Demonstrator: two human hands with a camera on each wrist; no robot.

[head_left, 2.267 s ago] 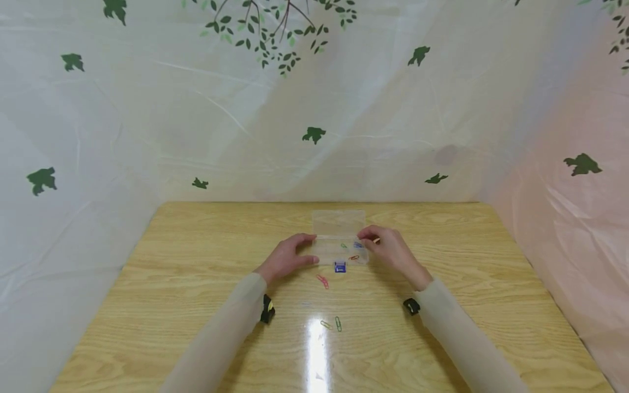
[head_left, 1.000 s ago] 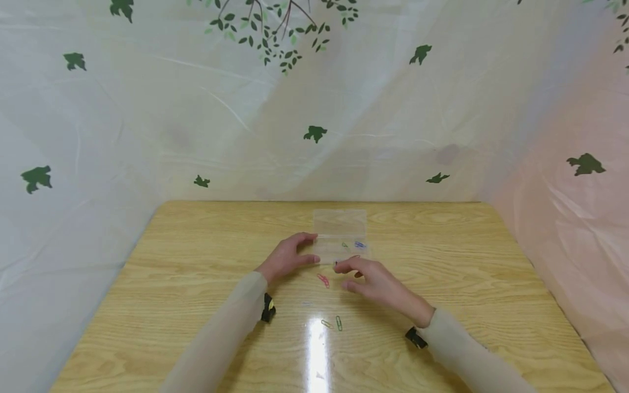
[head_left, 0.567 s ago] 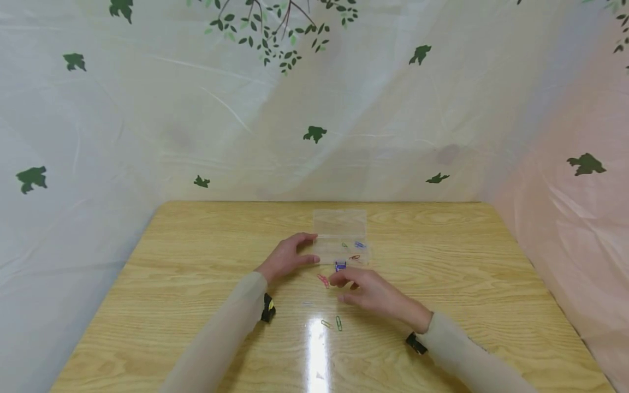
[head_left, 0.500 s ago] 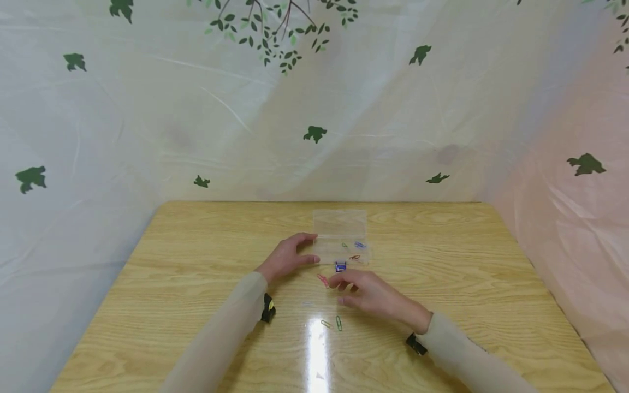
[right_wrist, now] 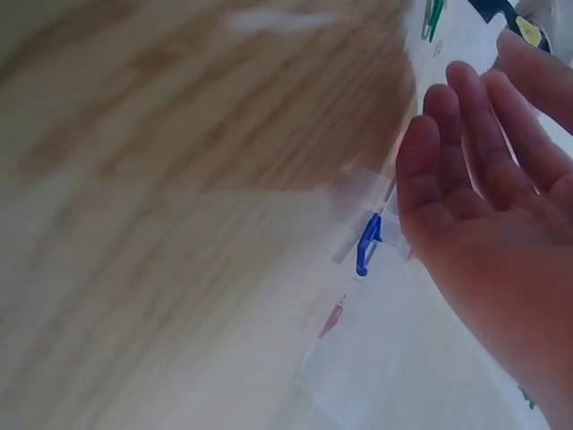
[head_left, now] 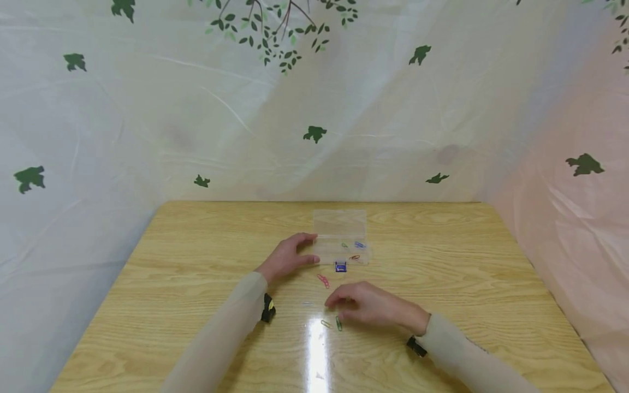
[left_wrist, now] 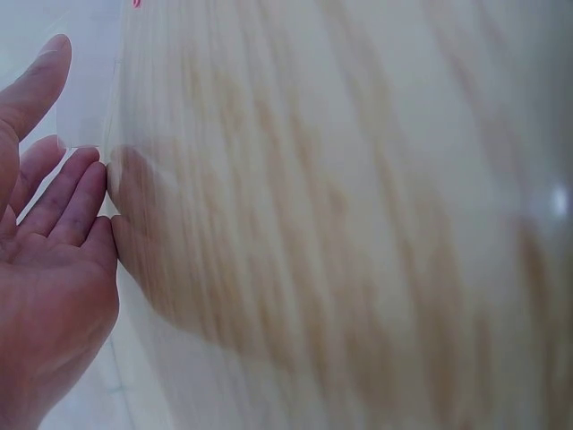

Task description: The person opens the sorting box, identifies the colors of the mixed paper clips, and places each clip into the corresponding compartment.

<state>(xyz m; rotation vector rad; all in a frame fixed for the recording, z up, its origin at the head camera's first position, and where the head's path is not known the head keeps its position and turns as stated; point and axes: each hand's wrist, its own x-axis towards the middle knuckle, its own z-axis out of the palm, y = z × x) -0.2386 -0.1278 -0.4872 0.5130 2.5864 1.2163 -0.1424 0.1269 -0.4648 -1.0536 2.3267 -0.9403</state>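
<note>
Neither grip holds anything. From the head view, the left hand (head_left: 287, 256) rests flat-fingered against the left end of the clear box (head_left: 340, 238) at frame centre, apparently steadying it, while the right hand (head_left: 366, 305) hovers relaxed just right of two green paper clips (head_left: 334, 323) below centre; a red clip (head_left: 322, 280) lies between box and hand on the bench (head_left: 196, 284).

Left wrist view: straight fingers (left_wrist: 67, 193) touch the box's edge at upper left.

Right wrist view: open fingers (right_wrist: 466, 152) at right, the box's blue latch (right_wrist: 368, 243) mid-frame.
</note>
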